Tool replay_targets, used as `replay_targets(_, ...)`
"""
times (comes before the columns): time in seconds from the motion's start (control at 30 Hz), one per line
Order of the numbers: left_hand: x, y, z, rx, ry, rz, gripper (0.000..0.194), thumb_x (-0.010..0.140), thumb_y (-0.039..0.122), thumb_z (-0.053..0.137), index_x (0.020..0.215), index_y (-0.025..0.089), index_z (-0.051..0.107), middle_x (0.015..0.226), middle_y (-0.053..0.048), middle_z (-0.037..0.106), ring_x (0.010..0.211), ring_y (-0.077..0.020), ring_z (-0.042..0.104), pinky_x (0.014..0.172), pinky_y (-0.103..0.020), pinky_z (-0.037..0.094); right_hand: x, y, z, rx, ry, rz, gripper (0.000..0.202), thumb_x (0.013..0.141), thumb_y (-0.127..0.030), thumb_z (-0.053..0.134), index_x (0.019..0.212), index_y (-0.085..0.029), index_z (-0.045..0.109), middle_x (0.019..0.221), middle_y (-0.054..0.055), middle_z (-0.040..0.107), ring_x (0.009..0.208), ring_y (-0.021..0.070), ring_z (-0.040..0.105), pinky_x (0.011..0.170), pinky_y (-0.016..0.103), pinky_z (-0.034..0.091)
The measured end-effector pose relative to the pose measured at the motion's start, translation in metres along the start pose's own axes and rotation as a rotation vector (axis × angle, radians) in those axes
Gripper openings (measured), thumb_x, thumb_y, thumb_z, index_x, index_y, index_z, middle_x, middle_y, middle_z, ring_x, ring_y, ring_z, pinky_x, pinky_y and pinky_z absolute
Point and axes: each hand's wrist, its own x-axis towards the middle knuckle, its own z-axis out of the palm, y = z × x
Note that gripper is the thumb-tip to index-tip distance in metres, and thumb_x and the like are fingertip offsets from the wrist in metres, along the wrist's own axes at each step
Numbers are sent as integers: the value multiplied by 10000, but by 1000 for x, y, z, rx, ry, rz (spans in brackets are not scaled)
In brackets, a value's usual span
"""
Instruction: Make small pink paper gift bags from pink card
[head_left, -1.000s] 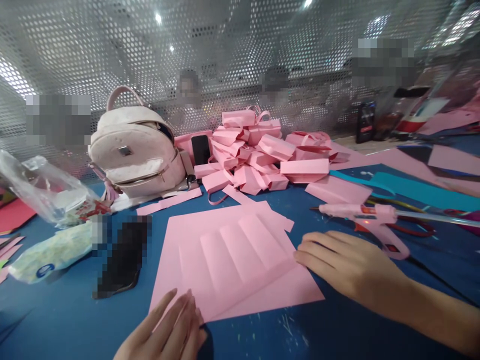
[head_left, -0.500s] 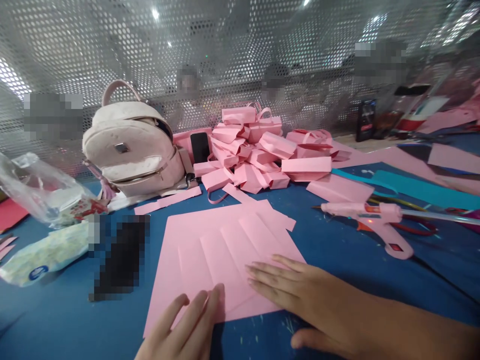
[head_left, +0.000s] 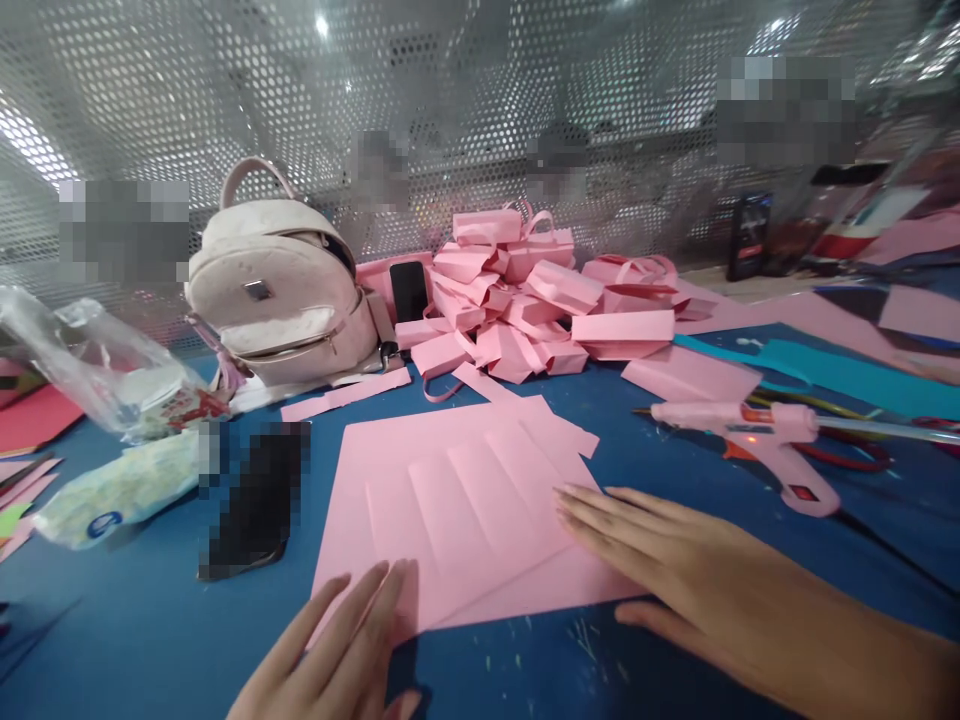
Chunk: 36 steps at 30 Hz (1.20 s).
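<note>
A creased sheet of pink paper (head_left: pixel 472 500) lies in front of me, with parallel fold lines across it, on top of another pink sheet (head_left: pixel 352 460). At its lower left edge rests my left hand (head_left: pixel 330 640), fingers stretched out and nothing held. My right hand (head_left: pixel 660 570) lies flat at the right edge, fingertips on the paper and its thumb apart. A pink hot glue gun (head_left: pixel 772 435) with a glowing orange light lies beyond my right hand. Small folded pink paper boxes (head_left: pixel 517 290) are heaped behind the sheets.
On the left are a white backpack (head_left: pixel 277 290), a dark phone (head_left: pixel 255 500), a soft pale-green packet (head_left: pixel 127 490) and a clear plastic bag (head_left: pixel 97 360). Another phone (head_left: pixel 409 292) stands by the backpack. Teal strips (head_left: pixel 847 378) lie right. A perforated metal panel (head_left: pixel 465 90) rises behind.
My right hand has slid right across the creased paper to its edge. My left hand has shifted left and its fingers have straightened. The view has moved slightly.
</note>
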Motion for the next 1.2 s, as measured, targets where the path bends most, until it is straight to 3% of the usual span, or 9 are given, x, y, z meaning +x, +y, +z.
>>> replay_targets(0.1, 22, 11, 3, -68, 140, -94, 372, 1061, 316, 466, 890, 132, 741, 1244, -79, 728, 1128, -234, 682, 1118, -395, 404, 15, -2, 3, -61, 88, -64, 365, 1013, -196, 456, 1326, -164, 641, 1362, 82, 666, 1210, 220, 652, 976, 385, 539)
replay_targets(0.23, 46, 26, 16, -100, 146, 66, 262, 1021, 183, 495, 1163, 96, 696, 1202, -96, 744, 1075, -269, 716, 972, -430, 523, 36, -7, 6, -150, 187, -149, 287, 1000, -122, 486, 1172, -146, 715, 1238, 81, 738, 1110, 199, 692, 913, 355, 555)
replay_targets(0.4, 60, 35, 27, -87, 141, 95, 318, 975, 51, 398, 1127, 31, 677, 1076, -132, 776, 973, -274, 754, 861, -408, 585, 43, -15, 2, -165, 282, -225, 293, 1022, -100, 446, 1065, -138, 733, 1067, 62, 788, 970, 184, 719, 850, 335, 556)
replay_targets(0.53, 64, 32, 24, -121, 142, 93, 364, 988, 31, 325, 1104, 50, 670, 1038, -107, 787, 901, -243, 769, 793, -371, 601, 40, -15, 0, -109, 265, -211, 262, 1035, -141, 458, 1037, -145, 720, 967, 42, 785, 909, 187, 712, 759, 326, 549)
replay_targets(0.7, 61, 28, 25, -136, 137, 89, 304, 1051, 149, 384, 1106, 61, 671, 1047, -107, 785, 908, -248, 768, 741, -370, 606, 41, -11, 3, -113, 237, -236, 222, 1006, -114, 490, 1032, -151, 707, 928, 56, 769, 858, 178, 690, 712, 302, 521)
replay_targets(0.87, 59, 28, 27, -86, 142, 79, 347, 992, 30, 333, 1133, 36, 649, 1048, -122, 782, 920, -242, 766, 760, -359, 602, 51, -14, 2, -135, 204, -253, 248, 958, -43, 481, 926, -145, 704, 846, 65, 741, 779, 169, 659, 690, 295, 499)
replay_targets(0.97, 62, 26, 28, -120, 137, 54, 330, 1021, 90, 345, 1154, 29, 641, 1024, -129, 785, 879, -234, 772, 698, -344, 613, 56, -18, 1, -123, 190, -230, 252, 958, -49, 472, 877, -146, 691, 789, 55, 717, 707, 157, 630, 655, 290, 481)
replay_targets(1.07, 65, 19, 29, -127, 138, 37, 332, 1046, 159, 364, 1150, 10, 641, 1027, -151, 781, 859, -247, 774, 659, -350, 624, 63, -22, 1, -119, 242, -234, 255, 978, -79, 459, 898, -150, 690, 783, 52, 716, 674, 146, 617, 638, 284, 469)
replay_targets(1.2, 66, 4, 26, -116, 138, 126, 325, 980, 16, 356, 1123, 0, 647, 1031, -156, 778, 890, -242, 772, 721, -352, 636, 73, -27, 0, -108, 377, -285, 257, 991, -88, 457, 940, -151, 701, 787, 49, 739, 690, 143, 649, 654, 272, 481)
